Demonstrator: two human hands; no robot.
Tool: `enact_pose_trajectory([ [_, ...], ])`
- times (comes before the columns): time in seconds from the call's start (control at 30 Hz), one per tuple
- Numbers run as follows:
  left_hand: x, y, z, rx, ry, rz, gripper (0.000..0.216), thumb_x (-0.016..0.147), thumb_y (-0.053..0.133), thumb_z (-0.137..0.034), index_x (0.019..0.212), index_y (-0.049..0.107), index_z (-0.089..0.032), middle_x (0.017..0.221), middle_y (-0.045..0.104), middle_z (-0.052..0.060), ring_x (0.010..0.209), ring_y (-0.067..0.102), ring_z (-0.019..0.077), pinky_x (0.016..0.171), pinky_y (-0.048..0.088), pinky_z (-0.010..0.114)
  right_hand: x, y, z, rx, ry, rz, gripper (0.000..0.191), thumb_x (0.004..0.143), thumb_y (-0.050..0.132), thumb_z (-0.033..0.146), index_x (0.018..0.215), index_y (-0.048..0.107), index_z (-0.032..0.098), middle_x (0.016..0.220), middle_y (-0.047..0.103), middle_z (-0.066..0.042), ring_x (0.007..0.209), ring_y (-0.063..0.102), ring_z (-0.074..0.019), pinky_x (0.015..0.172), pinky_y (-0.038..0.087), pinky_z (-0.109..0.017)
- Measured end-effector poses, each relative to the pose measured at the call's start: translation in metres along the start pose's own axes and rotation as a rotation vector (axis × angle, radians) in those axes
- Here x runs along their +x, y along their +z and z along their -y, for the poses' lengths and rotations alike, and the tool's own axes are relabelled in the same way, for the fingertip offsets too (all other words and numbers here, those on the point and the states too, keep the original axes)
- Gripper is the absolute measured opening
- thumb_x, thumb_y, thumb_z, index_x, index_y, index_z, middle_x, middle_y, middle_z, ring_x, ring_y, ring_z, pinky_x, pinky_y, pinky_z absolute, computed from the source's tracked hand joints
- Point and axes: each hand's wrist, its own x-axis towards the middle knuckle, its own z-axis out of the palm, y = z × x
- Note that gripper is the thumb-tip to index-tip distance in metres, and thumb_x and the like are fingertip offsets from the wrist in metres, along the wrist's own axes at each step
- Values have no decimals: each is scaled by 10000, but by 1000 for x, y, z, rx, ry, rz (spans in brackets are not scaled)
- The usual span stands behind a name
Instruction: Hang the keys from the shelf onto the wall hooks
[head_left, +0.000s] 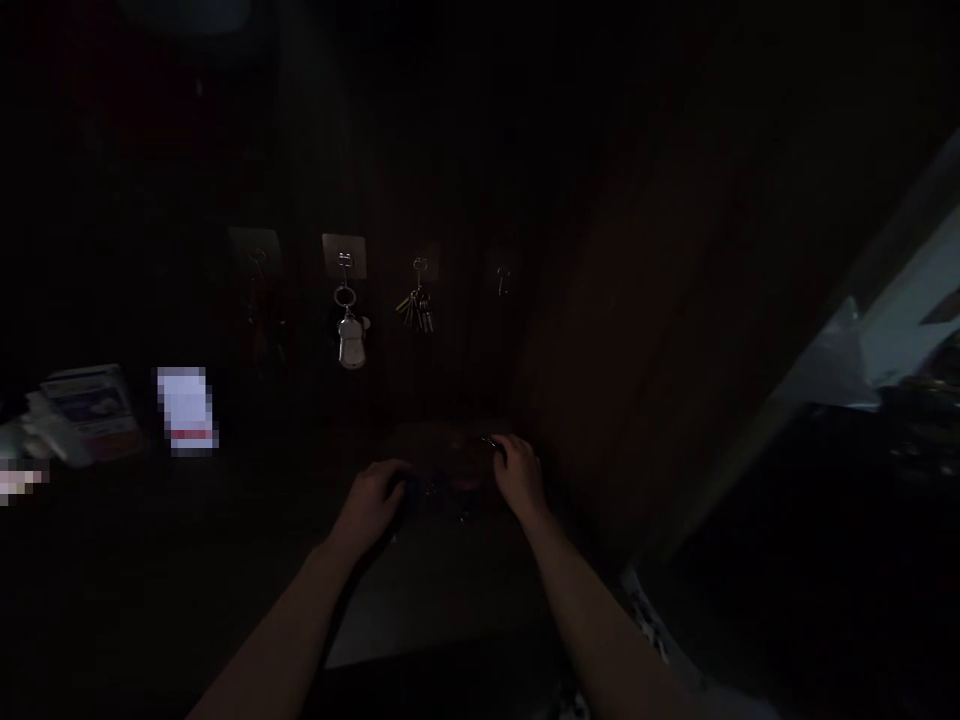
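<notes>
Since the head view is nearly black, the exact grip can't be read: left hand (371, 505) and right hand (519, 476) curl inward, fingers bent, around a small dark bundle with metal glints (450, 488) between them. Higher up, a key bunch (418, 310) and white key fob (351, 342) hang from wall hooks (344, 258).

Keys (417, 310) shown as dull metal, centre; fob (352, 342) glossy white plastic; hook (344, 262) polished metal; panel (600, 300) matt dark wood, right.
</notes>
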Motion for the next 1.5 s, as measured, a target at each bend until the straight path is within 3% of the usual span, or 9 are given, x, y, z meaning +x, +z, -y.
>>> enact_pose_trajectory([
  [0.2, -2, -10, -2, 129, -90, -76, 229, 841, 404, -298, 939, 599, -226, 929, 681, 38, 886, 627, 204, 816, 452, 326, -2, 2, 2, -123, 29, 81, 359, 844, 413, 183, 1164, 562, 246, 1272, 535, -68, 1229, 380, -259, 949, 320, -452],
  [0.33, -3, -13, -2, 163, -159, -162, 254, 860, 386, -336, 1005, 560, -221, 921, 685, 43, 861, 644, 208, 785, 461, 320, -2, 0, 5, -147, 34, 137, 330, 850, 428, 184, 1142, 573, 236, 1209, 578, -69, 1166, 440, -243, 903, 343, -410],
  [0.67, -1, -9, 1, 32, -26, -248, 245, 844, 421, -295, 1034, 549, -209, 990, 673, 51, 921, 635, 194, 824, 480, 332, -5, -4, 11, -210, -47, 109, 139, 846, 492, 186, 872, 624, 222, 945, 659, -35, 941, 534, -201, 791, 330, -333],
  [1.07, 1, -6, -1, 9, 32, -239, 228, 843, 415, -255, 1013, 556, -199, 1002, 665, 60, 951, 621, 202, 840, 471, 354, -4, 1, 11, -216, -104, 118, 149, 854, 463, 179, 861, 610, 202, 961, 643, -62, 944, 545, -208, 788, 334, -332],
  [1.2, 1, -5, -1, 23, 29, -249, 226, 845, 418, -248, 1018, 556, -204, 1009, 664, 56, 955, 617, 201, 854, 461, 363, -1, 7, 5, -25, -77, 70, 167, 863, 406, 208, 846, 572, 205, 936, 646, -65, 907, 574, -210, 779, 372, -340],
  [1.33, 2, -5, 1, 22, 28, -251, 231, 849, 416, -243, 1029, 553, -198, 1012, 663, 59, 956, 615, 200, 852, 461, 362, 3, 11, 4, 417, 0, 6, 176, 853, 384, 311, 863, 529, 212, 849, 652, -49, 809, 618, -191, 719, 441, -314],
  [1.5, 2, -4, 1, 58, 51, -258, 244, 847, 435, -242, 1055, 559, -213, 1031, 662, 45, 966, 610, 196, 863, 453, 366, 5, 5, 19, 850, 56, 79, 259, 802, 451, 451, 856, 515, 206, 929, 653, -68, 770, 643, -186, 638, 492, -305],
])
